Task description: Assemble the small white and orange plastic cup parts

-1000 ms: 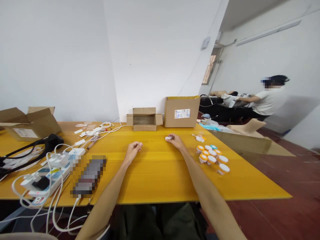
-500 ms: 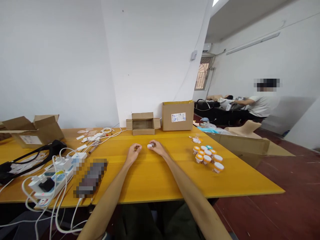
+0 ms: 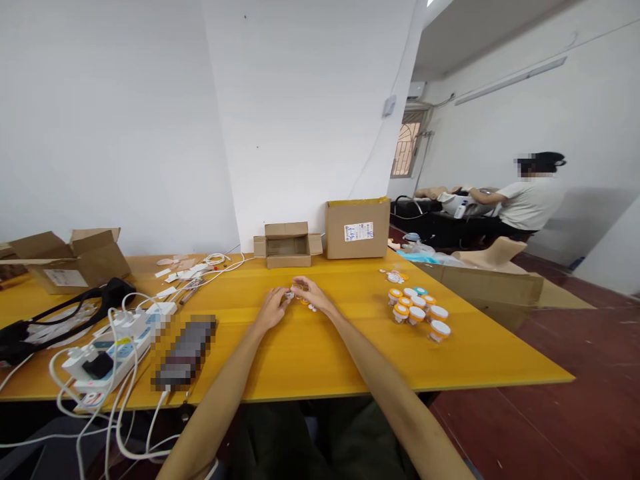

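Observation:
Both my hands meet over the middle of the yellow table (image 3: 320, 360). My left hand (image 3: 273, 308) has its fingers curled and pinches a small white piece (image 3: 289, 294) at its fingertips. My right hand (image 3: 310, 294) is closed right beside it, touching the same small white and orange parts; another small white bit (image 3: 312, 308) lies on the table just under it. What exactly each hand holds is too small to make out. A cluster of several small jars with orange and white lids (image 3: 419, 310) stands to the right of my right hand.
Two cardboard boxes, a small open one (image 3: 287, 244) and a taller one (image 3: 357, 228), stand at the table's far edge. A power strip with chargers and white cables (image 3: 115, 340) and an open box (image 3: 70, 259) lie left. A person in a white shirt (image 3: 530, 200) works at the far right.
My right hand has moved left from near the jars to meet my left hand at the table's middle, carrying a small white piece. The left hand has shifted slightly right.

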`<state>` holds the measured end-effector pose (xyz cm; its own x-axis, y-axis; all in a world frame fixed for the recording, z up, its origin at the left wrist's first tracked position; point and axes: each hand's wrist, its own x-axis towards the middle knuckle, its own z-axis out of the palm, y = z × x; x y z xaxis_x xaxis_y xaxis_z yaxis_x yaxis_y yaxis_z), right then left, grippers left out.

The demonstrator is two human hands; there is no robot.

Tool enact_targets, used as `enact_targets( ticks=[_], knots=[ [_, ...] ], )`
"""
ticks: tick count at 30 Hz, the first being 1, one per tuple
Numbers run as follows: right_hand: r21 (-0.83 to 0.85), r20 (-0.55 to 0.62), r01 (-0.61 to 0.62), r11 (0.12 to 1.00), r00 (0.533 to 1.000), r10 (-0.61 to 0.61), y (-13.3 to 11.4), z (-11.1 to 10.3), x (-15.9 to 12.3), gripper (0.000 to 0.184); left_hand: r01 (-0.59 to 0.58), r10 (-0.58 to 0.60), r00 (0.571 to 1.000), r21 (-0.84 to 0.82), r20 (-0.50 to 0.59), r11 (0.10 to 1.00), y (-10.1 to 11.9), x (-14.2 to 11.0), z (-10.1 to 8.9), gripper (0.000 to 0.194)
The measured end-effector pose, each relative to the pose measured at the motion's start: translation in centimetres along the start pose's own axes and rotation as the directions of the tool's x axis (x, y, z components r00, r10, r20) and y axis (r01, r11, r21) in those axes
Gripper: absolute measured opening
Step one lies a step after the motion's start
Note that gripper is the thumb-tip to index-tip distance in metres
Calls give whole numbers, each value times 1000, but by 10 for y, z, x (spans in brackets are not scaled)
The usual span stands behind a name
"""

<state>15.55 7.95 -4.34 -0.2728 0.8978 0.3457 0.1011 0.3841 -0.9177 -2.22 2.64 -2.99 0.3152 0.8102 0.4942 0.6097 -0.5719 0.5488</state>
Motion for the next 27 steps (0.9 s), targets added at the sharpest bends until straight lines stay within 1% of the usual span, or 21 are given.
enact_targets(
  ticks=[3,6,10,13,15,17,19,22,24,27],
  knots=[
    [33,-49,0,999,999,1,-1,-2,-3,32,-19,17,999,69,38,997,2,-2,0,26],
    [2,-66,13,1000,998,-13,-1,-2,-6,27,-26,21,999,137,43,990,4,-5,-1,23],
    [-97,-35,3,995,999,-6,-2,-5,-10,26,-31,28,999,211,15,977,7,-7,-2,19],
    [-163,4,31,986,1000,-31,-4,-8,-12,20,-55,54,999,249,10,967,9,-8,-1,18],
    [-167,4,56,984,998,-57,-6,-8,-13,17,-88,83,996,260,28,961,12,-9,-1,19],
    [-171,-38,79,982,995,-87,-8,-8,-13,17,-133,119,991,260,68,956,16,-10,-1,22],
    [-197,-115,91,976,987,-115,-9,-11,-13,17,-182,155,980,250,125,951,21,-11,-1,26],
    [-246,-238,78,966,961,-138,-8,-20,-14,16,-242,198,958,216,206,946,25,-12,-1,31],
    [-271,-302,58,961,943,-142,-6,-29,-15,13,-256,210,950,189,231,948,25,-11,0,34],
    [-314,-324,-11,949,941,-97,-1,-39,-16,6,-231,189,952,160,240,960,22,-10,2,36]
  ],
)
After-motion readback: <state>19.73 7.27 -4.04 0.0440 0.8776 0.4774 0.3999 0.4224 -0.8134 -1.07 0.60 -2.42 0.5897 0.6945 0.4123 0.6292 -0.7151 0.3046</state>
